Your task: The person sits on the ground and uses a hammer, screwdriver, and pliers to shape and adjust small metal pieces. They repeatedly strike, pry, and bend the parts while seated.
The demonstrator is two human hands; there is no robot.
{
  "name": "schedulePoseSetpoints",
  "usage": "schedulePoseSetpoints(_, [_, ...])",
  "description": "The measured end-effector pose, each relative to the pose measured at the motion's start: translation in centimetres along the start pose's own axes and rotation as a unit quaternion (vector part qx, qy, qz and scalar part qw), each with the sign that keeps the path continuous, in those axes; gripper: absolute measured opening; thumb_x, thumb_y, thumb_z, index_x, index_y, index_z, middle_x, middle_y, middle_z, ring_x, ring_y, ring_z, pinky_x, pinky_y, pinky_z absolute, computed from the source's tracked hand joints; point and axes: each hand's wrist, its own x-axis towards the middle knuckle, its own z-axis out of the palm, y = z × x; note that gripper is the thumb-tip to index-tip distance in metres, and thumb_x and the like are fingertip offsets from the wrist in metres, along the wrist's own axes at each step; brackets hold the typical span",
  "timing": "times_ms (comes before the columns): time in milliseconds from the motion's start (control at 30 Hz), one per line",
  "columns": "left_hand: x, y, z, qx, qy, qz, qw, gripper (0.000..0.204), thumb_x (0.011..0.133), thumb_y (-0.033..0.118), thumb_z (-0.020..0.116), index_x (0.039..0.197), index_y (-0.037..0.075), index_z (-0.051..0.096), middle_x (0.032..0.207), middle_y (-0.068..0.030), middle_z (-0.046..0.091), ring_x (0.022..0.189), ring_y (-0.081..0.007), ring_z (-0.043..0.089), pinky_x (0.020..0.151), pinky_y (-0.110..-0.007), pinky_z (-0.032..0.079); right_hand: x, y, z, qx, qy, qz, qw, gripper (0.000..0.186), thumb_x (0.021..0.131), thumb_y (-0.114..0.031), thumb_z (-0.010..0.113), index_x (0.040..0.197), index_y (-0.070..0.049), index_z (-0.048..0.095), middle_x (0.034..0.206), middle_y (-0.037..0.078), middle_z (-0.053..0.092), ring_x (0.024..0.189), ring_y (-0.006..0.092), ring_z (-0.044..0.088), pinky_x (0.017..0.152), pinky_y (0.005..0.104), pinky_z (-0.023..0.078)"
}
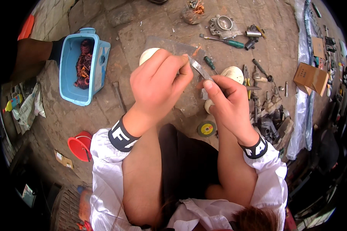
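Observation:
My right hand (232,101) grips a flat grey metal blade (198,68), thumb laid along it. A pointed dark metal end (253,88) sticks out past the far side of that hand. My left hand (156,82) is closed in a pinch, its fingertips right by the blade's upper tip. Whatever is between those fingers is too small or hidden to make out. Both hands are held up over the ground between my knees. Below them lies a grey flat sheet (173,46) with copper-coloured scraps (197,51) on it.
At left stand a blue tub (64,86) with dark red coiled wire and a red bucket (79,148). Screwdrivers (234,43), a metal housing (222,25) and a jar of copper scraps (193,12) lie ahead. Right are metal parts (271,111) and a cardboard box (311,78); a disc (207,128) lies nearer.

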Motion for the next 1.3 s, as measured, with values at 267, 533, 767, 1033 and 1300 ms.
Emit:
schedulePoseSetpoints(267, [-0.7, -0.6, 1.1, -0.018, -0.023, -0.046, 0.999, 0.016, 0.062, -0.002, 0.069, 0.070, 0.007, 0.058, 0.061, -0.0025, 0.050, 0.049, -0.0180, 0.050, 0.043, -0.029, 0.040, 0.9, 1.5, 0.1, -0.013, 0.024, -0.020, 0.999, 0.023, 0.091, -0.020, 0.063, 0.091, 0.003, 0.067, 0.060, -0.006, 0.047, 0.055, 0.0020, 0.036, 0.047, 0.0219, 0.029])
schedulePoseSetpoints(533, [-1.3, -1.8, 2.4, 0.018, -0.026, -0.026, 0.999, 0.014, 0.065, 0.000, 0.069, 0.069, 0.008, 0.057, 0.063, -0.0027, 0.049, 0.050, -0.0187, 0.050, 0.044, -0.029, 0.041, 2.1, 2.7, 0.4, -0.025, 0.037, -0.042, 0.998, 0.023, 0.091, -0.020, 0.062, 0.090, 0.001, 0.068, 0.059, -0.007, 0.047, 0.054, 0.0015, 0.034, 0.046, 0.0218, 0.027])
schedulePoseSetpoints(767, [-1.7, -2.5, 3.0, 0.023, -0.040, -0.037, 0.998, 0.014, 0.066, 0.001, 0.068, 0.067, 0.007, 0.055, 0.062, -0.0035, 0.049, 0.050, -0.0199, 0.051, 0.044, -0.031, 0.040, 2.7, 3.5, 0.6, -0.009, 0.036, -0.020, 0.999, 0.023, 0.091, -0.021, 0.062, 0.089, 0.001, 0.069, 0.059, -0.007, 0.047, 0.054, 0.0012, 0.034, 0.046, 0.0220, 0.027])
schedulePoseSetpoints(1033, [-2.5, -1.1, 2.9, 0.003, -0.074, 0.002, 0.997, 0.013, 0.065, 0.001, 0.068, 0.069, 0.006, 0.057, 0.064, -0.0045, 0.050, 0.052, -0.0205, 0.052, 0.046, -0.030, 0.043, 5.8, 5.4, -2.0, 0.126, 0.194, 0.069, 0.970, 0.032, 0.094, -0.029, 0.057, 0.087, 0.001, 0.066, 0.063, -0.006, 0.047, 0.057, 0.0024, 0.037, 0.051, 0.0196, 0.028])
schedulePoseSetpoints(1300, [-1.7, -1.3, 2.0, -0.126, -0.030, -0.133, 0.983, 0.012, 0.068, -0.005, 0.068, 0.073, 0.003, 0.061, 0.064, -0.0012, 0.054, 0.051, -0.0078, 0.053, 0.046, -0.021, 0.042, 1.6, 2.4, -1.1, 0.039, 0.072, -0.050, 0.995, 0.025, 0.093, -0.022, 0.060, 0.088, 0.002, 0.065, 0.062, -0.006, 0.046, 0.056, 0.0016, 0.035, 0.049, 0.0198, 0.027])
